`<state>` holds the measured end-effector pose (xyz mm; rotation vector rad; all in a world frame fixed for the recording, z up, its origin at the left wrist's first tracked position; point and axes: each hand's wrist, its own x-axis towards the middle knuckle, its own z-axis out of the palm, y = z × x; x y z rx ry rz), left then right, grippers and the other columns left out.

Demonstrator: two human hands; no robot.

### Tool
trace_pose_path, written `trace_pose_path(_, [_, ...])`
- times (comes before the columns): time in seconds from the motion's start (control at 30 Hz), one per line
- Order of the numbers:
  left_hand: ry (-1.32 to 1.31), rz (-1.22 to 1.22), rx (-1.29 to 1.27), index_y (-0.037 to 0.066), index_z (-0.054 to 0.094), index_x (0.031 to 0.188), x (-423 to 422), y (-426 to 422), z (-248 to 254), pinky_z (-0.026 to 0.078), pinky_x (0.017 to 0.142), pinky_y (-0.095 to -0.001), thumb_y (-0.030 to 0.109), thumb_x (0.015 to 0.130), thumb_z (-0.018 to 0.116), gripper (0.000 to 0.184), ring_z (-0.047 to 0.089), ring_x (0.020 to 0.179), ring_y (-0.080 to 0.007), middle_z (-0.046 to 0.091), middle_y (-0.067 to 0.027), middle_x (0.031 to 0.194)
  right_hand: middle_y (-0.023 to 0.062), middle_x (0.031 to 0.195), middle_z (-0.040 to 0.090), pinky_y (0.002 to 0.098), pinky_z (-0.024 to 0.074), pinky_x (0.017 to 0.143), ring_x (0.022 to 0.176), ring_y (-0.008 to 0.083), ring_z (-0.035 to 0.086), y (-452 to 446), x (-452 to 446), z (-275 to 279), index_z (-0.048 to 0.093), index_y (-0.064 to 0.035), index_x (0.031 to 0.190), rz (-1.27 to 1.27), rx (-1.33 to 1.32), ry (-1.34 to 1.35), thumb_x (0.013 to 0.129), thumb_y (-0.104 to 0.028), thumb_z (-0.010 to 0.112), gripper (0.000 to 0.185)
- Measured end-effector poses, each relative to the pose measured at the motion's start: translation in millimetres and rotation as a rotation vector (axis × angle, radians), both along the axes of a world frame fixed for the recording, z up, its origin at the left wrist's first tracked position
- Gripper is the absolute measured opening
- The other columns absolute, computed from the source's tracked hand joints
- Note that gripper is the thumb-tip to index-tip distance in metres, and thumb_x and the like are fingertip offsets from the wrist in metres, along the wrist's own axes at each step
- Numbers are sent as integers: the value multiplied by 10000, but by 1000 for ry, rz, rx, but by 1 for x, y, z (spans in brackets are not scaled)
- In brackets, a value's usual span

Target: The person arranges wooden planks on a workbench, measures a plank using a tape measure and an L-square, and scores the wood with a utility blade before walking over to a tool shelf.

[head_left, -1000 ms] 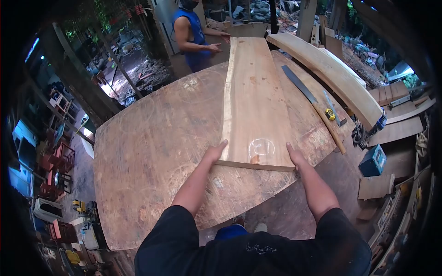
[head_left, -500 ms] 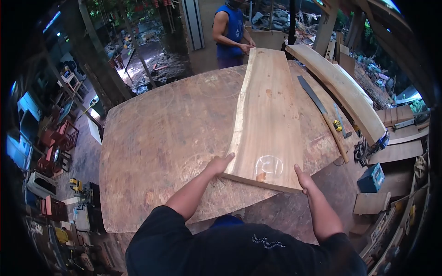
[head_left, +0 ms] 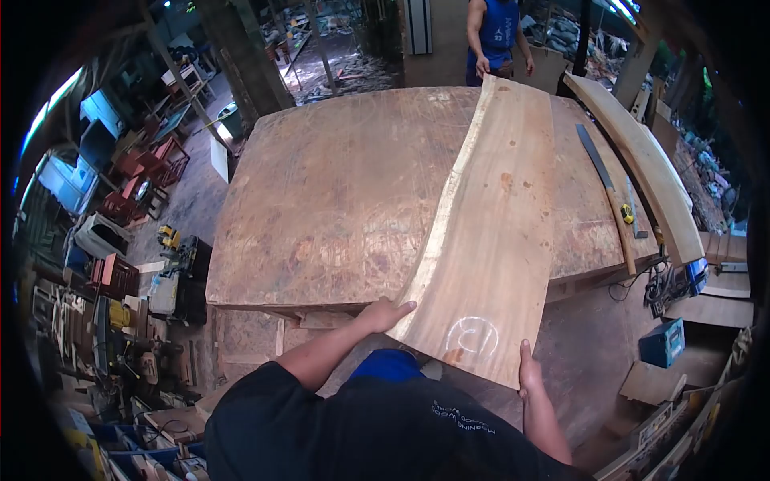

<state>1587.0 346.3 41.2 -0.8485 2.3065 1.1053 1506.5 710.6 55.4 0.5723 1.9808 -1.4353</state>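
Across the right part of the broad wooden surface stretches the long slab with its pale wavy edge, its near end out past the rim toward you. Your left hand grasps that pale edge near the close corner, thumb on top. Your right hand grips the opposite near corner, thumb against the side; the rest of its fingers are mostly hidden from you. Between your hands, a white circled mark shows on the wood. At the far end, a co-worker's hand is at the slab's left corner; you cannot tell how firmly it holds. To the slab's right lie a long dark blade with a wooden handle, a yellow tape measure just beside it, and a thick curved plank farther right.
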Motion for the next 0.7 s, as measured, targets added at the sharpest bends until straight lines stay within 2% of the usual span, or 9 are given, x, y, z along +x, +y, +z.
trace_pose_path(0.17, [-38, -25, -37, -212, 431, 1212, 54, -17, -27, 425, 957, -425, 781, 762, 449, 1091, 540, 1135, -429, 530, -373, 1173, 194, 1261, 540, 332, 448, 894, 1113, 275, 543, -7, 59, -40, 406, 96, 1330, -44, 31, 19, 911, -559, 485, 781])
trace_pose_path(0.23, [-29, -38, -20, -198, 419, 1236, 67, -33, -17, 423, 961, -423, 782, 759, 451, 1090, 534, 1142, -429, 530, -366, 1182, 214, 1148, 581, 342, 499, 665, 913, 242, 605, -28, 82, -37, 437, 81, 1320, -27, 58, 168, 865, -665, 458, 874])
trace_pose_path(0.27, [-40, -32, -41, -193, 417, 1241, 74, -45, -12, 422, 961, -424, 780, 759, 454, 1087, 533, 1145, -428, 529, -363, 1187, 183, 973, 615, 310, 385, 409, 632, 178, 570, -34, 87, -31, 470, 87, 1277, 46, 144, 4, 849, -698, 440, 894])
trace_pose_path(0.3, [-49, -24, -65, -189, 414, 1245, 83, -58, -9, 422, 962, -424, 779, 758, 457, 1084, 532, 1148, -426, 528, -360, 1192, 183, 973, 615, 310, 385, 409, 632, 178, 570, -45, 101, -34, 470, 87, 1277, 28, 147, -5, 849, -698, 440, 894])
trace_pose_path(0.37, [-21, -39, -57, -185, 411, 1249, 99, -95, -20, 416, 971, -418, 760, 767, 473, 1062, 533, 1148, -423, 523, -362, 1199, 206, 1204, 570, 329, 480, 810, 1041, 260, 576, -85, 122, -33, 437, 83, 1313, 32, 126, 48, 896, -602, 479, 803])
trace_pose_path(0.4, [16, -22, -57, -179, 415, 1250, 108, -114, -20, 414, 973, -415, 748, 773, 481, 1044, 536, 1145, -420, 525, -359, 1198, 222, 1212, 567, 340, 455, 883, 1081, 281, 564, -106, 135, -23, 433, 84, 1314, 8, 116, -22, 900, -592, 481, 794])
trace_pose_path(0.53, [19, -10, -38, -157, 426, 1258, 160, -167, -11, 414, 966, -407, 704, 788, 514, 985, 551, 1131, -402, 548, -344, 1177, 226, 1057, 612, 348, 503, 704, 887, 244, 617, -151, 196, -62, 504, 105, 1232, 14, 135, 210, 884, -642, 449, 826])
trace_pose_path(0.6, [34, 28, -69, -145, 468, 1208, 187, -180, -21, 432, 934, -415, 683, 788, 538, 931, 575, 1089, -400, 586, -330, 1111, 234, 1154, 592, 366, 432, 929, 1085, 273, 559, -158, 221, -73, 495, 108, 1238, 60, 84, 215, 919, -563, 470, 744])
trace_pose_path(0.7, [51, 55, -59, -131, 501, 1147, 232, -173, -20, 450, 897, -430, 686, 787, 536, 893, 594, 1037, -413, 601, -328, 1062, 232, 1144, 614, 361, 442, 923, 1093, 274, 579, -153, 252, -75, 535, 90, 1202, 106, 98, 223, 929, -532, 477, 682])
